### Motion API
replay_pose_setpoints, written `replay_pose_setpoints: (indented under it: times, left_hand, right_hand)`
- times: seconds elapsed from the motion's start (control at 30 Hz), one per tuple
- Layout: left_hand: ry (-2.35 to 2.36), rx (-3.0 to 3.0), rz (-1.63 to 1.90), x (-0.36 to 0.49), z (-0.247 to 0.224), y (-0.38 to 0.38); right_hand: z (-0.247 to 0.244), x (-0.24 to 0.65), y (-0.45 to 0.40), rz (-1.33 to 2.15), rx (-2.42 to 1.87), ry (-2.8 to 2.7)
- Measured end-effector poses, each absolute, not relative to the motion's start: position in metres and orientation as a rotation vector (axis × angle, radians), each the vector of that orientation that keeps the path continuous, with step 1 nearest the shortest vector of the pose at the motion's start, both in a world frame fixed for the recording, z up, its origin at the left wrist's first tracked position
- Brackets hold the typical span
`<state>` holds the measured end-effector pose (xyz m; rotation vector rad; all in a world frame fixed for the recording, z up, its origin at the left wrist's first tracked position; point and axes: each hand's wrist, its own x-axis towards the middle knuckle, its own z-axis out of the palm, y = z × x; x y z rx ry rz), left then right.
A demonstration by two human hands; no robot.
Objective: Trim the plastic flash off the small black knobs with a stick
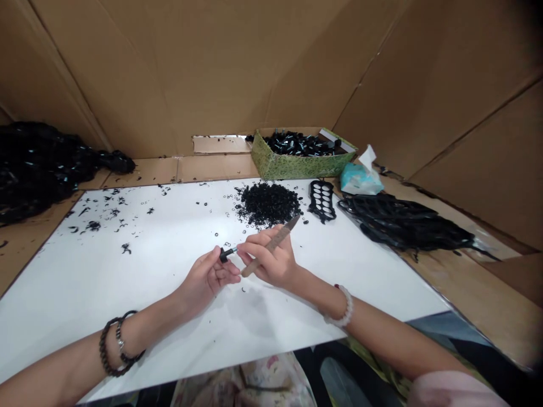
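Note:
Near the middle of the white board, my left hand (pixel 214 275) pinches a small black part (pixel 224 255) with a thin metallic shaft pointing right. My right hand (pixel 271 260) meets the end of that shaft with thumb and fingertips, and also holds a knife (pixel 271 244) slanting up to the right, its tip near a pile of small black rings (pixel 270 203). Whether a ring is between the right fingertips is too small to tell.
Behind the pile stands a green box (pixel 297 165) of black parts. Right of it are a black perforated piece (pixel 322 201), a tissue pack (pixel 360 179) and black strips (pixel 411 221). A black bag (pixel 38 169) lies far left, with black scraps (pixel 93 225) nearer. Cardboard walls surround the board.

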<state>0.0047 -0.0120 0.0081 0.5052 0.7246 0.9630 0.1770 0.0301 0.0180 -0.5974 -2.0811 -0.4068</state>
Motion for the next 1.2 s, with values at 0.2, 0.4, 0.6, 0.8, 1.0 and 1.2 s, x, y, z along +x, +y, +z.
replay_pose_setpoints:
  times: [0.2,0.4,0.6,0.8,1.0,1.2]
  left_hand:
    - [0.713,0.511,0.957,0.005,0.011,-0.014]
    - [0.722,0.554,0.954,0.006,0.008,-0.013]
    - [0.728,0.597,0.947,0.007,0.008,-0.012]
    - [0.753,0.658,0.897,0.007,0.010,-0.011]
    - [0.779,0.722,0.868,0.008,0.010,-0.011]
    - [0.788,0.808,0.866,0.006,0.007,-0.012]
  right_hand:
    - [0.015,0.173,0.030,-0.412,-0.576,-2.096]
    - [0.016,0.174,0.031,-0.564,-0.523,-2.100]
    - [0.028,0.179,0.026,-0.939,-0.415,-2.194]
    - [0.034,0.182,0.026,-0.963,-0.327,-2.264]
    - [0.031,0.184,0.026,-0.725,-0.317,-2.320]
    - [0.032,0.183,0.024,-0.557,-0.377,-2.373]
